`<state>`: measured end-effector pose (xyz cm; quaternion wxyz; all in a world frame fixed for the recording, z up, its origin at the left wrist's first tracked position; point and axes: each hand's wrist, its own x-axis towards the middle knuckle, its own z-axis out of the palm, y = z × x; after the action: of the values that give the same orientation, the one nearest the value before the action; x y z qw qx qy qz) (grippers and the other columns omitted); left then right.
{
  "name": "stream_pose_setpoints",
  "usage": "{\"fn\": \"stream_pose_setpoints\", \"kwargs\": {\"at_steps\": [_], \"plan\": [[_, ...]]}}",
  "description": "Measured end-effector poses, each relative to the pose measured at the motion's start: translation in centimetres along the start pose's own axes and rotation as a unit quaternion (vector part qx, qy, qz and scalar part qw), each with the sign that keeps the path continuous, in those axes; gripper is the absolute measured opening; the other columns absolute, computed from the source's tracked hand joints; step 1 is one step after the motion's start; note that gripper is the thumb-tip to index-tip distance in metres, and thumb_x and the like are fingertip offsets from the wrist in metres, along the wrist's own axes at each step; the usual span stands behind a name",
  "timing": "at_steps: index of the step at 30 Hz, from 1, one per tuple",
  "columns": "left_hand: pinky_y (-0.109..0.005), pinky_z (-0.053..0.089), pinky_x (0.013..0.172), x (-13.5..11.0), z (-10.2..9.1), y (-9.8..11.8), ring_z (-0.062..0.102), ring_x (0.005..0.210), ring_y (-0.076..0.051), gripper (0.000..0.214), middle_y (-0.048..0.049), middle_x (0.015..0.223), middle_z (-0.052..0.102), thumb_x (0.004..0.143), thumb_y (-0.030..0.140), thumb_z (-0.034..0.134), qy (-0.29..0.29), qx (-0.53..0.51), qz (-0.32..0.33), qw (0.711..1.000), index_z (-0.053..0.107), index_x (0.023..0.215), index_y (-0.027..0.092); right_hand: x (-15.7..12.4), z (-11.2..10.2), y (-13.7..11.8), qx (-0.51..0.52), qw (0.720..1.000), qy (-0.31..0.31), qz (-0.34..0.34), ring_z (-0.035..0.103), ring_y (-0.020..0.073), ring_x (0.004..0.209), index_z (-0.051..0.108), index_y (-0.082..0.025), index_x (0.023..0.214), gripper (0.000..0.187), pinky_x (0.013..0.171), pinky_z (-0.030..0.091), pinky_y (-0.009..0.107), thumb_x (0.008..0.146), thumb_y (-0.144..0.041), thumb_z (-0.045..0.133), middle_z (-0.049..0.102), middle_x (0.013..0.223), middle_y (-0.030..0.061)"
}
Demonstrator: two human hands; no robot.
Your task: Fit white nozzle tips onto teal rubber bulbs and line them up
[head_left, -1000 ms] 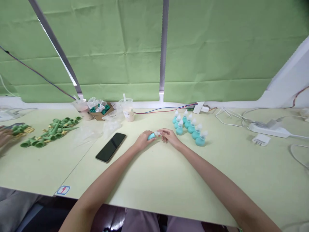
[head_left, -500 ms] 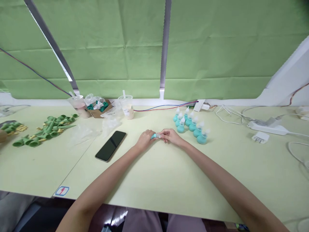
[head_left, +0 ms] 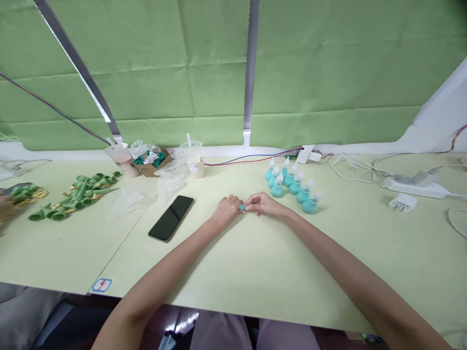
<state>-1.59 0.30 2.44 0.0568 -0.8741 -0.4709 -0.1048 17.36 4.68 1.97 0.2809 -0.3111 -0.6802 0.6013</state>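
My left hand [head_left: 226,210] is closed around a small turquoise squeeze bulb [head_left: 241,207], so most of its body is hidden. From the other side, my right hand [head_left: 268,204] pinches the clear tip of that same bulb between thumb and fingers. Both hands meet low over the table's middle. To the right of them stand several turquoise bulbs with clear pointed nozzles [head_left: 296,186], upright in rows. The nearest of these is a round bulb [head_left: 310,206] at the row's front right end.
A phone [head_left: 171,218] lies left of my hands. Behind it are crumpled plastic bags [head_left: 170,187], a drink cup [head_left: 194,160], another cup [head_left: 123,159] and a cardboard box [head_left: 149,168]. Green plastic parts [head_left: 78,194] lie far left; a power strip [head_left: 416,187] and charger [head_left: 403,202] sit right.
The view has shifted slightly, moving the scene a little to the right in the frame. My hands have come closer together, and less of the held bulb shows between them.
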Motion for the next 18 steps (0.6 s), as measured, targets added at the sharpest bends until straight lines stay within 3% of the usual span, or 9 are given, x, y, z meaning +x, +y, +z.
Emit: {"fn": "stream_pose_setpoints", "kwargs": {"at_steps": [5, 8, 10, 13, 16, 18], "plan": [[-0.035, 0.043, 0.077, 0.0, 0.1, -0.4, 0.054, 0.095, -0.026, 0.031, -0.0107, 0.093, 0.06, 0.093, 0.043, 0.048, -0.004, -0.038, 0.012, 0.999, 0.06, 0.098, 0.015, 0.1, 0.2, -0.2, -0.016, 1.0, -0.002, 0.003, 0.046, 0.0064, 0.046, 0.067, -0.014, 0.079, 0.035, 0.044, 0.037, 0.021, 0.062, -0.044, 0.076, 0.063, 0.063, -0.0004], [-0.036, 0.043, 0.083, 0.0, 0.3, -0.9, 0.054, 0.098, -0.026, 0.039, -0.0105, 0.099, 0.06, 0.091, 0.047, 0.05, 0.039, -0.136, -0.013, 0.99, 0.056, 0.114, 0.017, 0.4, 0.0, -0.5, -0.036, 0.998, 0.042, -0.02, 0.048, 0.007, 0.044, 0.065, -0.014, 0.092, 0.039, 0.043, 0.036, 0.02, 0.067, -0.044, 0.072, 0.063, 0.063, -0.0008], [-0.036, 0.044, 0.085, 0.0, 0.4, -1.0, 0.054, 0.096, -0.024, 0.049, -0.009, 0.102, 0.059, 0.092, 0.048, 0.049, 0.087, -0.244, -0.053, 0.964, 0.043, 0.131, 0.018, 0.7, 0.0, -0.7, -0.029, 0.995, 0.087, -0.047, 0.051, 0.0077, 0.046, 0.059, -0.018, 0.111, 0.049, 0.041, 0.035, 0.019, 0.071, -0.046, 0.068, 0.064, 0.071, -0.0005], [-0.034, 0.046, 0.081, 0.1, 0.4, -0.5, 0.057, 0.088, -0.02, 0.046, -0.0062, 0.096, 0.058, 0.099, 0.042, 0.029, 0.148, -0.402, -0.121, 0.896, 0.025, 0.139, 0.02, 0.9, 0.8, -0.7, 0.001, 0.991, 0.121, -0.059, 0.061, 0.0124, 0.067, 0.043, -0.026, 0.132, 0.069, 0.043, 0.04, 0.018, 0.071, -0.046, 0.069, 0.064, 0.104, 0.006], [-0.035, 0.045, 0.088, 0.0, 0.0, 0.5, 0.057, 0.095, -0.019, 0.04, -0.0063, 0.1, 0.057, 0.1, 0.038, 0.017, 0.198, -0.477, -0.146, 0.844, 0.025, 0.136, 0.023, 1.0, 2.6, -0.3, 0.041, 0.991, 0.118, -0.05, 0.058, 0.0202, 0.104, 0.044, -0.029, 0.134, 0.074, 0.059, 0.051, 0.021, 0.067, -0.044, 0.073, 0.052, 0.131, 0.0089], [-0.035, 0.043, 0.094, -0.1, -0.3, 1.3, 0.054, 0.104, -0.019, 0.039, -0.0078, 0.11, 0.054, 0.1, 0.039, 0.016, 0.225, -0.484, -0.153, 0.832, 0.026, 0.135, 0.023, 1.0, 4.0, -0.2, 0.085, 0.99, 0.09, -0.064, 0.054, 0.0222, 0.114, 0.052, -0.027, 0.129, 0.066, 0.076, 0.053, 0.027, 0.069, -0.045, 0.072, 0.052, 0.134, 0.0072]]}}
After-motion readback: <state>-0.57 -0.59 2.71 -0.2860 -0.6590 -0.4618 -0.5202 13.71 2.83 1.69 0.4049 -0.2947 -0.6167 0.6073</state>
